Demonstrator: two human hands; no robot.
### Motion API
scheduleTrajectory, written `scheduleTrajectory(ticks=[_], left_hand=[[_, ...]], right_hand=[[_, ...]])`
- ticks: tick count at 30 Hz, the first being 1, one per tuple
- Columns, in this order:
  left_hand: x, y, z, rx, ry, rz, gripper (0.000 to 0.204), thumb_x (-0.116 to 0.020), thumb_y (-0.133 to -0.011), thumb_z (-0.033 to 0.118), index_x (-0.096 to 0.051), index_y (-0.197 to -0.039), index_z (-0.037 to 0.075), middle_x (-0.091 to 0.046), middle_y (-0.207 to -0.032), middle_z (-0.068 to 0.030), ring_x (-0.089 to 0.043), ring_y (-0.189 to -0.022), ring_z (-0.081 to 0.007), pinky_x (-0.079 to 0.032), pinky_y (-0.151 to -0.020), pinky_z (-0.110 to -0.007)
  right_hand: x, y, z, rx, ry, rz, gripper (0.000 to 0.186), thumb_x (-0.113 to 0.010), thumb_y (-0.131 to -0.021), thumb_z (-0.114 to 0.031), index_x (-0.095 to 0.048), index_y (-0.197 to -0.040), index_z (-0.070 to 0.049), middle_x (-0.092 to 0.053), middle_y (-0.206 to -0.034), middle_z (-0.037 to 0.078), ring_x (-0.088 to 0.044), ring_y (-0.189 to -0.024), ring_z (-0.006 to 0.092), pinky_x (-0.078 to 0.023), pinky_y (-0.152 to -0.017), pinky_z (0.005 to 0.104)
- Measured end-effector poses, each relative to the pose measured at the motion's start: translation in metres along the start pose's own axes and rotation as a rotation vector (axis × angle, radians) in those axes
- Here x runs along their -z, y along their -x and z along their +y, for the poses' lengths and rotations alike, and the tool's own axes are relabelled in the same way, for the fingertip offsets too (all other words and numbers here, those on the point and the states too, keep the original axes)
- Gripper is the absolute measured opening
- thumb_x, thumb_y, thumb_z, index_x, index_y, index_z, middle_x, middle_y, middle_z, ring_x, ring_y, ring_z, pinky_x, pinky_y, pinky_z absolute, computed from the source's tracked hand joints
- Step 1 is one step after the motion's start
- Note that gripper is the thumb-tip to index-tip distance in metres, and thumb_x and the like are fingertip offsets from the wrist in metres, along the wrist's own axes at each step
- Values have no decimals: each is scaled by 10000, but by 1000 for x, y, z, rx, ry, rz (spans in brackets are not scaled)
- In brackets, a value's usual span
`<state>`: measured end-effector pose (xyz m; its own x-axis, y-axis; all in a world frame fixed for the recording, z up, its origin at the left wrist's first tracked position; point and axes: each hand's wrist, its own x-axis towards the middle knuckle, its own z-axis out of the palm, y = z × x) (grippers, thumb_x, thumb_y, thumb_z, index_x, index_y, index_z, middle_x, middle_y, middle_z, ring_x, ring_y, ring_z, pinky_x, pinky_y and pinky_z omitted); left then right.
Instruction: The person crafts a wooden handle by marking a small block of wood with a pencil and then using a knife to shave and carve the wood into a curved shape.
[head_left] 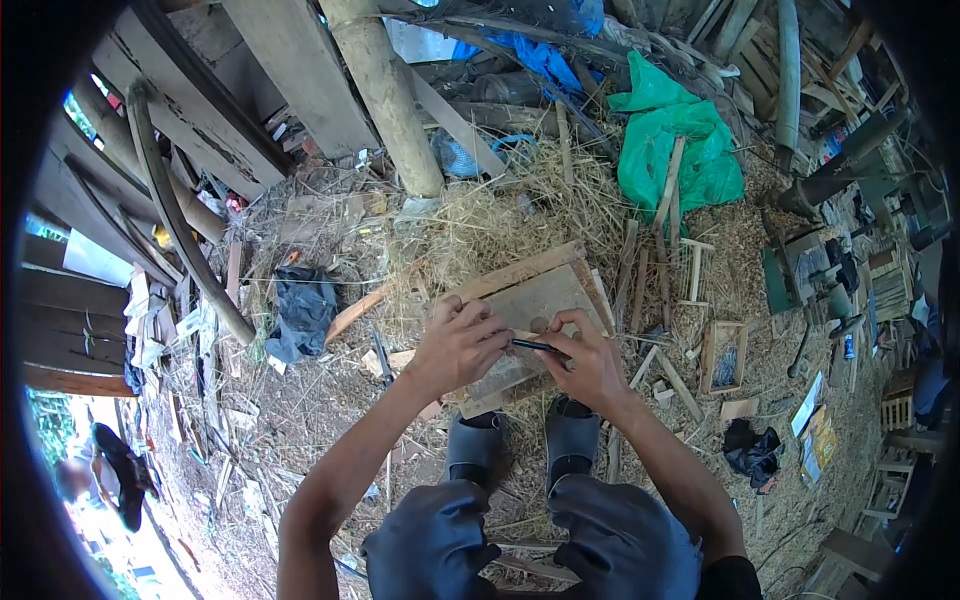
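In the lower middle a weathered board [535, 295] with a wooden frame piece along its back lies before my knees. My left hand [465, 340] is closed over its left part, fingers curled round the near end of a thin pale wooden strip [522, 335]. My right hand [585, 365] grips a slim black pen-like tool [538, 346], which lies across toward my left fingers, just below the strip. The exact contact between the tool, strip and left fingertips is partly hidden by my fingers. My dark boots stand below the board's near edge.
Straw and wood scraps litter the ground. Around are a green plastic bag [675, 150], dark plastic [300, 310], a post [390, 110], a small wooden box [725, 355] and metal machinery [810, 270]. A blurred person [80, 480] appears at the bright left edge.
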<state>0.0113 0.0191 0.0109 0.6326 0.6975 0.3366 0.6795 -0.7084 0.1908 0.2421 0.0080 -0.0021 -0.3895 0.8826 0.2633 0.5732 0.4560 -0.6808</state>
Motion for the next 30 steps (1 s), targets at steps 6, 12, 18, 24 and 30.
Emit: scheduleTrajectory(ticks=[6, 12, 18, 24, 30], left_hand=[[-7, 5, -3, -72, -58, -34, 266, -747, -705, 213, -695, -955, 136, -612, -1029, 65, -503, -983, -177, -363, -863, -383], [-3, 4, -1, -67, -93, -13, 186, -704, -737, 223, -690, -916, 171, -567, -965, 56, -490, -973, -175, -387, -845, -352], [-9, 5, -1, -19, -22, 33, 187, -700, -746, 188, -701, -932, 179, -567, -970, 36, -495, -981, -189, -392, -853, -367], [-10, 6, 5, 73, -21, 70, 152, -722, -739, 195, -726, -891, 199, -582, -926, 42, -505, -980, -183, -370, -839, -371], [-12, 7, 8, 84, -63, 78, 184, -722, -735, 190, -725, -918, 212, -580, -924, 43, -503, -971, -183, -372, -824, -370]], right_hand=[[2, 0, -1, 23, 42, -21, 210, -749, -730, -83, -688, -930, -96, -512, -1023, 21, -676, -682, 202, -512, -549, 349], [0, -1, 4, -15, -87, -11, 179, -721, -783, -56, -712, -962, -56, -543, -1034, 28, -542, -545, 134, -461, -538, 275], [6, 1, 17, -526, -393, 236, 159, -661, -846, -123, -713, -967, -34, -654, -759, 98, -625, -658, 213, -466, -631, 321], [13, -7, 12, -448, -233, 18, 195, -709, -822, -192, -730, -946, -43, -698, -763, 110, -656, -701, 170, -491, -663, 316], [22, -19, 3, -497, -324, -87, 226, -741, -787, -227, -740, -944, -66, -706, -786, 119, -670, -712, 195, -496, -674, 325]])
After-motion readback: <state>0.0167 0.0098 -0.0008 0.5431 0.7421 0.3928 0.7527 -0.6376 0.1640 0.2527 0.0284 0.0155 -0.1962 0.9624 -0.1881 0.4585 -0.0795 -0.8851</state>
